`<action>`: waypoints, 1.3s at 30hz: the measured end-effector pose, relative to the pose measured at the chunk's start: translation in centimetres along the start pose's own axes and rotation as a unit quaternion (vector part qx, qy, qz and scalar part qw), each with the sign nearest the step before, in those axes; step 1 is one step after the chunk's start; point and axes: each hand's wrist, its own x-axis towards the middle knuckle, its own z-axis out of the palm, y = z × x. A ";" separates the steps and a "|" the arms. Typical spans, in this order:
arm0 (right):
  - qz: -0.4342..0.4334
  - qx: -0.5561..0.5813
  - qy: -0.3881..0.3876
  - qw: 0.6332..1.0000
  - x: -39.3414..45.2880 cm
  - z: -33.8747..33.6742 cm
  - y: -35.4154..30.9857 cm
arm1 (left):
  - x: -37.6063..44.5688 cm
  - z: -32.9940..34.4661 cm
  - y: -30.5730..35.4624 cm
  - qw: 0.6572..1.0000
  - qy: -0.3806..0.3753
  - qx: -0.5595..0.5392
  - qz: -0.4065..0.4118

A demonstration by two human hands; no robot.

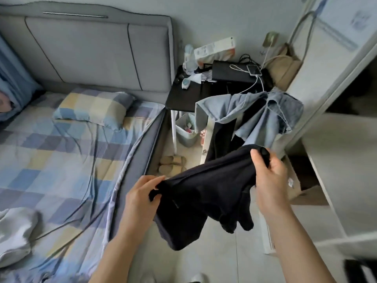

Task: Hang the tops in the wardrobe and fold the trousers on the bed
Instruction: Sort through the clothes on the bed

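Bed (67,152) fills the left, checked sheet rumpled, pillow (91,108) up by the headboard. Wardrobe (334,82) stands at right, door open; can't see a rail or hangers inside. Between them a white chair (204,129) w/ a pale blue denim piece (263,111) and sth dark draped over its back, nightstand (189,94) behind it.

Black garment (206,199) is held up over the floor, just beside the bed edge, stretched between both hands and sagging below them. Can't tell yet if it's trousers or a top: fabric is bunched, no clear legs or sleeves.

Left hand (142,197) grips one bunched end, fingers curled round the cloth. Right hand (269,176) pinches the other end, thumb on top, fingers wrapped under.

Step in hand, I'd judge: ID the piece and open it out. To do it well:
- Hold it higher and shake once so it hangs free; look for waistband vs neckline.
- If trousers: shift both grips to the waistband corners, turn left, lay flat on the bare mid part of the sheet, not on the pillow; smooth the sheet creases first or the fold comes out crooked.
- If a top: need a hanger, none in view.
- Keep the low hem off the floor.
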 end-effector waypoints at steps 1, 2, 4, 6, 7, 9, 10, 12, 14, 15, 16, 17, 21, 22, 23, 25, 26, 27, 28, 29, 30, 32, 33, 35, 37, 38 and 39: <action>-0.014 -0.013 0.018 1.000 0.6 -0.8 -0.2 | 0.5 0.7 0.6 1.000 0.015 0.018 0.016; -0.026 -0.024 0.041 0.999 1.2 -1.6 -0.3 | 1.0 1.5 1.4 0.999 0.029 0.028 0.027; -0.051 -0.055 0.080 0.994 2.1 -3.0 -0.1 | 2.4 2.6 2.7 0.999 0.025 0.035 0.011; -0.068 -0.112 0.108 0.985 3.0 -4.6 0.6 | 4.0 3.5 4.0 0.999 -0.018 0.012 -0.040; -0.071 -0.157 0.118 0.978 3.6 -5.5 1.3 | 5.0 4.0 4.9 0.997 -0.044 -0.021 -0.065; -0.091 -0.314 0.114 0.938 4.5 -6.6 2.5 | 6.8 5.3 6.4 0.988 -0.086 -0.106 -0.079; -0.115 -0.398 0.094 0.905 4.8 -6.7 3.0 | 7.6 6.0 7.2 0.982 -0.099 -0.139 -0.081; -0.151 -0.456 0.023 0.877 4.9 -5.8 3.4 | 9.6 7.6 9.1 0.974 -0.136 -0.173 -0.060; -0.101 -0.385 -0.101 0.912 4.2 -3.8 2.7 | 11.5 9.1 10.8 0.968 -0.181 -0.171 -0.022; -0.044 -0.332 -0.165 0.928 3.8 -2.4 2.3 | 12.3 9.6 11.4 0.965 -0.199 -0.168 -0.004; -0.003 -0.291 -0.190 0.938 3.8 -1.1 2.2 | 13.4 10.1 12.0 0.961 -0.218 -0.173 0.007; 0.004 -0.285 -0.179 0.942 4.1 -0.1 2.3 | 14.3 10.4 12.4 0.956 -0.232 -0.177 0.016; -0.027 -0.291 -0.047 0.955 8.9 0.2 2.2 | 19.8 10.3 12.4 0.944 -0.277 -0.168 0.057; -0.024 -0.279 -0.025 0.960 10.4 -0.1 1.7 | 21.6 10.1 11.8 0.941 -0.292 -0.154 0.071; -0.026 -0.274 -0.002 0.961 11.5 -0.7 1.2 | 22.9 10.0 11.2 0.937 -0.312 -0.133 0.087; -0.036 -0.287 0.046 0.956 13.5 -1.3 0.2 | 26.0 10.1 9.9 0.924 -0.357 -0.082 0.110; -0.040 -0.295 0.063 0.953 14.3 -1.5 -0.2 | 27.1 10.4 9.4 0.918 -0.375 -0.065 0.110; -0.041 -0.300 0.075 0.950 15.1 -1.5 -0.5 | 28.2 11.0 9.1 0.912 -0.391 -0.055 0.113; -0.040 -0.303 0.080 0.949 15.7 -1.5 -0.6 | 29.1 11.7 8.9 0.908 -0.400 -0.050 0.118; -0.034 -0.303 0.083 0.949 16.0 -1.3 -0.8 | 29.7 12.2 8.9 0.904 -0.406 -0.049 0.126; -0.026 -0.297 0.096 0.950 16.3 -1.3 -0.9 | 30.4 13.0 8.8 0.897 -0.417 -0.052 0.134; -0.009 -0.288 0.128 0.949 16.7 -1.4 -1.4 | 31.4 14.3 8.7 0.887 -0.435 -0.058 0.146; -0.001 -0.286 0.141 0.948 16.8 -1.6 -1.7 | 31.8 14.9 8.7 0.884 -0.438 -0.047 0.160; 0.019 -0.267 0.174 0.948 16.9 -2.6 -2.2 | 32.6 16.5 8.5 0.870 -0.445 -0.008 0.210; 0.049 -0.228 0.219 0.947 17.0 -3.8 -2.5 | 33.4 17.8 8.4 0.854 -0.457 0.038 0.245; 0.071 -0.192 0.244 0.948 17.0 -4.5 -2.7 | 33.7 18.5 8.3 0.848 -0.461 0.061 0.252; 0.092 -0.148 0.267 0.948 17.0 -5.0 -3.0 | 33.9 19.1 8.3 0.848 -0.457 0.083 0.255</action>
